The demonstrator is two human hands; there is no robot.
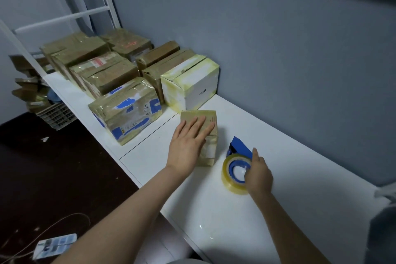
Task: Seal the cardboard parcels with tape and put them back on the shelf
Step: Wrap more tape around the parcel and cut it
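Observation:
A small brown cardboard parcel point(209, 146) wrapped in clear tape lies on the white shelf top point(278, 167). My left hand point(188, 141) rests flat on its top with straight fingers. To its right stands a blue tape dispenser point(237, 161) with a roll of clear tape. My right hand point(258, 174) grips the dispenser from the right side, fingers curled round the roll and index finger raised along the blue body.
Several taped cardboard parcels point(126, 111) and a white box point(192, 83) crowd the shelf's far left end against the grey wall point(278, 49). A white metal rack frame point(64, 19) stands behind. A crate point(56, 117) of flattened cartons sits on the dark floor point(53, 167).

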